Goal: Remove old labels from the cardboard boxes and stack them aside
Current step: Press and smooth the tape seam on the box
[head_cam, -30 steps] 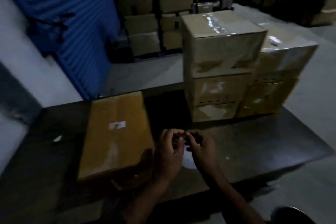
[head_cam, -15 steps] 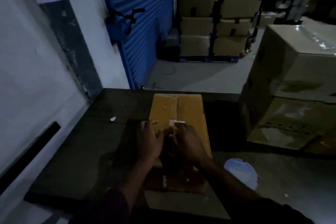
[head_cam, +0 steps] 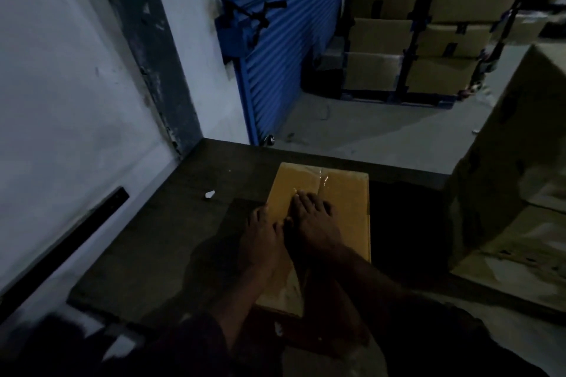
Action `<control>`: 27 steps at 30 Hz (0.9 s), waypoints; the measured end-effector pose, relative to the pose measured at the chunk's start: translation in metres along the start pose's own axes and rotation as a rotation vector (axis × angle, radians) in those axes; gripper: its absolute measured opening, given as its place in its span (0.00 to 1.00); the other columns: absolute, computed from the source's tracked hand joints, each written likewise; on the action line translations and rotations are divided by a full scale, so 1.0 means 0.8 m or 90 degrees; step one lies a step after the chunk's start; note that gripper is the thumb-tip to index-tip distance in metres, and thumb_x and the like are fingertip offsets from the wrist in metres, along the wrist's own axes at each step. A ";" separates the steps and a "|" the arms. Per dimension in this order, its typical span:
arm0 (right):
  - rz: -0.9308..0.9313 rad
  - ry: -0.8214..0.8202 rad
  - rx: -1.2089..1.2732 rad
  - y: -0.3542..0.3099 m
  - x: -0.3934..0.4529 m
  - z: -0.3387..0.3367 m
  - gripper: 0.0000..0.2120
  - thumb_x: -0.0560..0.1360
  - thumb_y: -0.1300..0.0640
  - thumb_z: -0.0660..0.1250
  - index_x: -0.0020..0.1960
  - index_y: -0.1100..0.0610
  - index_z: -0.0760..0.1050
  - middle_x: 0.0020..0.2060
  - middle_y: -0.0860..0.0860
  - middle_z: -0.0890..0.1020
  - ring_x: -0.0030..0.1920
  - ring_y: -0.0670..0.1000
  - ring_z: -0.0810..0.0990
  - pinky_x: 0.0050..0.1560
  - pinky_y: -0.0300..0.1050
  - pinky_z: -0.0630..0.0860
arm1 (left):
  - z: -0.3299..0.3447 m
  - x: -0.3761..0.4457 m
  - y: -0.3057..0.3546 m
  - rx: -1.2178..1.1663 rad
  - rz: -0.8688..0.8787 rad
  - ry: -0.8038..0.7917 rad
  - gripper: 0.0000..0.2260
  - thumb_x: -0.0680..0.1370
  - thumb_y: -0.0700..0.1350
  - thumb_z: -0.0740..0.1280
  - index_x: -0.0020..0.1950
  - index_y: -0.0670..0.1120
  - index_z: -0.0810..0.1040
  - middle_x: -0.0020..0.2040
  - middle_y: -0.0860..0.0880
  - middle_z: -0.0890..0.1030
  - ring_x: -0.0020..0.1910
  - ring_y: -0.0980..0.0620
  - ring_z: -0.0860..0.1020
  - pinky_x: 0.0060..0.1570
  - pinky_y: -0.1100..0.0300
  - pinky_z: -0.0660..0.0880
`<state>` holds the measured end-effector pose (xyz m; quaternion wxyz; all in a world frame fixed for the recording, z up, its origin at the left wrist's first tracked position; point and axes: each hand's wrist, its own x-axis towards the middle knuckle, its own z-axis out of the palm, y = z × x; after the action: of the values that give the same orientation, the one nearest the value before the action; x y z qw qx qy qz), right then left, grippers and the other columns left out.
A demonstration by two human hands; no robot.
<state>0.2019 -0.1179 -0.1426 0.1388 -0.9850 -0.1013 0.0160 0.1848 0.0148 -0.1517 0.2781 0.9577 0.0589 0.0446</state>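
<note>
Dim warehouse. Flat cardboard box [head_cam: 340, 193] lies mid-surface, near far edge. Left hand [head_cam: 263, 237] rests open on box's left edge; right hand [head_cam: 315, 220] fingers extended over top, label hidden beneath. Step: likely peeling label. Next: lift label corner.

Left hand [head_cam: 263, 236] and right hand [head_cam: 315, 223] side by side, fingers extended, palms down

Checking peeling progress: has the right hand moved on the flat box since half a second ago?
Yes. The right hand has slid toward the flat cardboard box's far edge, covering the spot where the white label showed.
</note>
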 end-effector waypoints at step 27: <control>-0.003 -0.038 -0.044 -0.014 0.033 0.003 0.32 0.82 0.39 0.45 0.81 0.53 0.44 0.80 0.51 0.48 0.79 0.51 0.43 0.75 0.59 0.38 | -0.002 0.055 0.007 0.030 -0.036 -0.085 0.23 0.83 0.49 0.52 0.77 0.43 0.57 0.72 0.42 0.68 0.68 0.42 0.70 0.62 0.48 0.68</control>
<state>0.2257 -0.1011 -0.1419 0.1020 -0.9880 -0.1082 0.0415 0.2283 0.0170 -0.1447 0.2600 0.9628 0.0684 -0.0286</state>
